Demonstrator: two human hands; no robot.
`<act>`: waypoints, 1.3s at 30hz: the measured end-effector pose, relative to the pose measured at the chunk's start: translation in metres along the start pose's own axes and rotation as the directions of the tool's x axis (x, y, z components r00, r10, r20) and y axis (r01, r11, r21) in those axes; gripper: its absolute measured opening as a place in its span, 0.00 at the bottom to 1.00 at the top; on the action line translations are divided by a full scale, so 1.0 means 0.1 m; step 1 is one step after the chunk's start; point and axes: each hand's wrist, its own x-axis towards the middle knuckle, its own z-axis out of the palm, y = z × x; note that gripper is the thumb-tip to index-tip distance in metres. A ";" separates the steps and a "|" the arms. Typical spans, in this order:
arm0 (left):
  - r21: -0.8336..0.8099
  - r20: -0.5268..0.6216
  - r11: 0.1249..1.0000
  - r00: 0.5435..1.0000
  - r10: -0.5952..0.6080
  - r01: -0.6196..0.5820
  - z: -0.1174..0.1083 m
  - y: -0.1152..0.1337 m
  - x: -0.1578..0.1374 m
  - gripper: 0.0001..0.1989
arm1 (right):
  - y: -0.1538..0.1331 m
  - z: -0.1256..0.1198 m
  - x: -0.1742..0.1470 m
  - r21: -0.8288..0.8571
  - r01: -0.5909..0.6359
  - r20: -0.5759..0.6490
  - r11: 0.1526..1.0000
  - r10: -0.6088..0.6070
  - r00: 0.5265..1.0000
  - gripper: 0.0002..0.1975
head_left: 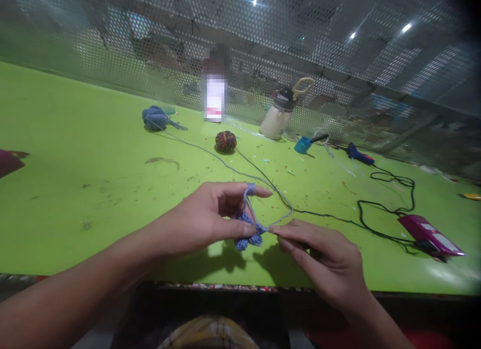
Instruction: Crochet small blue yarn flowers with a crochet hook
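My left hand [210, 211] pinches a small blue-purple crocheted piece [242, 243] with rounded petals between thumb and fingers. Blue yarn [225, 163] wraps around its raised index finger and runs down to the work. At the right edge of the piece, the thumb and fingertips of my right hand [323, 259] are pressed together, meeting the yarn there. Whatever thin thing they may grip is hidden. Back left on the table lies the blue yarn ball [154, 118], its strand trailing to my hands.
On the green table [93, 189] sit a multicoloured yarn ball [226, 141], a bottle [277, 116], a small blue container [302, 145] and a blue glue gun [359, 154]. A black cable leads to a magenta device [430, 235] at right. Perforated metal mesh [169, 48] stands behind.
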 end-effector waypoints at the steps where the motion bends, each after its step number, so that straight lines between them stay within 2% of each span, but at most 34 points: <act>1: 0.003 -0.002 1.000 1.000 0.000 0.000 0.00 0.00 0.00 0.23 | 0.00 0.00 0.00 0.007 -0.006 -0.001 1.000 0.006 1.000 0.14; 5: -0.016 -0.016 1.000 1.000 -0.022 0.022 0.00 0.01 0.00 0.22 | 0.01 0.03 -0.02 0.076 -0.069 -0.018 0.995 0.071 0.997 0.13; 8: -0.022 -0.029 0.999 0.999 -0.040 0.039 0.01 0.02 0.00 0.21 | 0.01 0.07 -0.03 0.192 -0.208 -0.016 0.959 0.215 0.976 0.12; 14: -0.005 -0.038 0.999 0.998 -0.048 0.048 0.01 0.02 -0.01 0.20 | -0.02 0.15 -0.08 0.436 -0.498 0.108 0.750 0.505 0.856 0.06; 16: -0.008 -0.036 0.999 0.999 -0.037 0.037 0.01 0.01 0.00 0.21 | -0.02 0.16 -0.09 0.481 -0.546 0.138 0.686 0.555 0.820 0.05; 18: -0.009 -0.039 1.000 0.999 -0.027 0.027 0.00 0.00 0.00 0.22 | -0.01 0.16 -0.10 0.500 -0.562 0.147 0.659 0.575 0.805 0.05; 20: -0.010 -0.045 1.000 0.999 -0.022 0.021 0.00 0.00 0.00 0.23 | 0.00 0.15 -0.11 0.492 -0.551 0.134 0.674 0.567 0.813 0.06; 22: -0.013 -0.055 1.000 0.998 -0.020 0.019 0.01 0.00 0.00 0.24 | 0.00 0.14 -0.10 0.453 -0.521 0.110 0.723 0.535 0.838 0.06; 26: 0.004 -0.062 1.000 0.998 -0.022 0.022 0.02 0.02 -0.01 0.30 | -0.01 0.10 -0.07 0.332 -0.415 0.058 0.847 0.421 0.905 0.06; 31: -0.013 -0.053 1.000 0.999 0.008 -0.008 0.02 0.02 -0.02 0.30 | -0.03 0.04 -0.01 0.176 -0.278 0.008 0.944 0.281 0.960 0.09; 35: -0.013 -0.038 1.000 0.999 0.026 -0.027 0.02 0.02 -0.02 0.29 | -0.06 -0.03 0.03 0.052 -0.151 0.002 0.987 0.151 0.989 0.11; 39: 0.013 -0.014 1.000 1.000 0.024 -0.024 0.02 0.03 -0.02 0.32 | -0.10 -0.07 0.05 0.004 -0.062 0.025 0.998 0.062 0.998 0.14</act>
